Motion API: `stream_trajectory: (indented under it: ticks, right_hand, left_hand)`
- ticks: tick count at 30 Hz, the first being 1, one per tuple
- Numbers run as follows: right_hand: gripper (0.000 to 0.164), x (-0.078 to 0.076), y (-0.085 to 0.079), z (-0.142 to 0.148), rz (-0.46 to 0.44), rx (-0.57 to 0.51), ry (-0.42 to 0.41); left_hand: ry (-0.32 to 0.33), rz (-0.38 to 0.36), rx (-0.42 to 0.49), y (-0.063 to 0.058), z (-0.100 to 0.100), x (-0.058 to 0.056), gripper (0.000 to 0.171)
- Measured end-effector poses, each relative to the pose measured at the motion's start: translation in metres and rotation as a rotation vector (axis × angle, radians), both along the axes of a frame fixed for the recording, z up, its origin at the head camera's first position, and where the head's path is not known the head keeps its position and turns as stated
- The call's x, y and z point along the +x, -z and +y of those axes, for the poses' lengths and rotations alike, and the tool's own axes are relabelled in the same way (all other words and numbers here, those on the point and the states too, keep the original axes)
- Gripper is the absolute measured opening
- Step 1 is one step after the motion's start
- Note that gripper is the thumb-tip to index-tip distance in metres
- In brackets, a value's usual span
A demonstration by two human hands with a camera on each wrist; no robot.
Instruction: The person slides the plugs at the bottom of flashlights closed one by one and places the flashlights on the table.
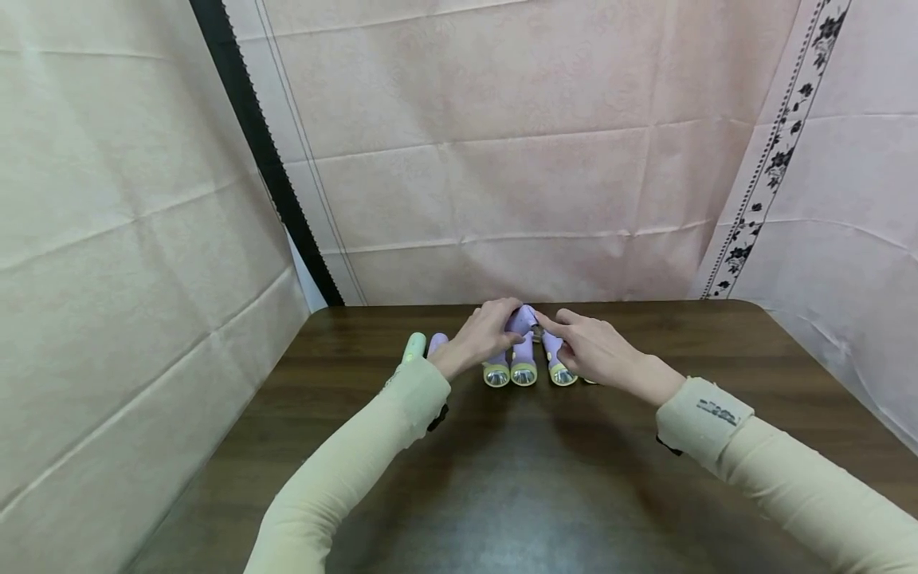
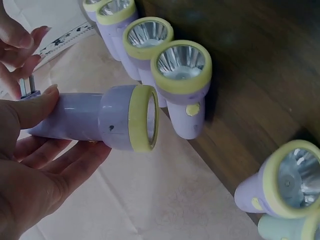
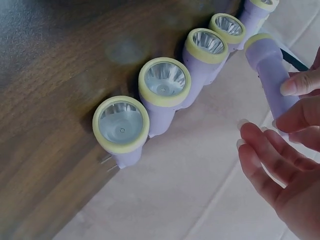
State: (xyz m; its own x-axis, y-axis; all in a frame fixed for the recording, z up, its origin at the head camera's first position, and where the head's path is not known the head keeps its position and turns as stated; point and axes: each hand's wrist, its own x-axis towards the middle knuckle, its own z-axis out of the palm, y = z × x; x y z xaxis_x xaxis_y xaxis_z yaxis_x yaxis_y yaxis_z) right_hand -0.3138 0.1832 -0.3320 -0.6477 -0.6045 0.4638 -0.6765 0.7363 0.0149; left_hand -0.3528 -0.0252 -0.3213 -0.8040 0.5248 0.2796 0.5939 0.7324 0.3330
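Observation:
My left hand [image 1: 479, 336] grips a purple flashlight [image 2: 80, 116] with a yellow rim, raised above the table. In the left wrist view, the thumb lies over its tail end and the other fingers are beneath. Two metal plug prongs [image 2: 26, 86] stick out of that tail. At the prongs, my right hand [image 1: 601, 349] has its fingertips close to the metal; contact is hard to make out. Loosely extended fingers [image 3: 262, 152] of the right hand show in the right wrist view. Below the hands lie several matching purple flashlights [image 1: 523, 371], lenses facing me.
By the left forearm lie a mint-green flashlight [image 1: 413, 346] and another purple flashlight [image 1: 438, 341]. One lying flashlight [image 3: 121, 125] on the right has thin metal prongs showing beside it. The brown wooden table [image 1: 516, 478] ends at a pale cloth backdrop [image 1: 502, 191].

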Motion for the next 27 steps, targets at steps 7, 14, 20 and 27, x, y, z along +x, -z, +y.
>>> stream_trajectory:
  ticks: [7,14,20,27]
  right_hand:
    - [0.062,0.000,0.001,-0.001,-0.010,-0.026,0.022]
    - [0.060,-0.002,0.002,-0.002,-0.003,-0.048,0.016]
    - [0.058,-0.004,0.003,0.004,-0.020,-0.073,0.029]
    - [0.062,-0.005,0.006,0.006,-0.031,-0.080,0.001]
  left_hand:
    - [0.001,-0.014,0.005,0.000,0.005,0.003,0.041]
    - [-0.001,-0.011,-0.007,0.003,0.007,0.005,0.036]
    - [0.009,-0.002,-0.030,0.002,0.011,0.007,0.038]
    - [-0.074,-0.083,-0.067,-0.010,0.008,0.007,0.044]
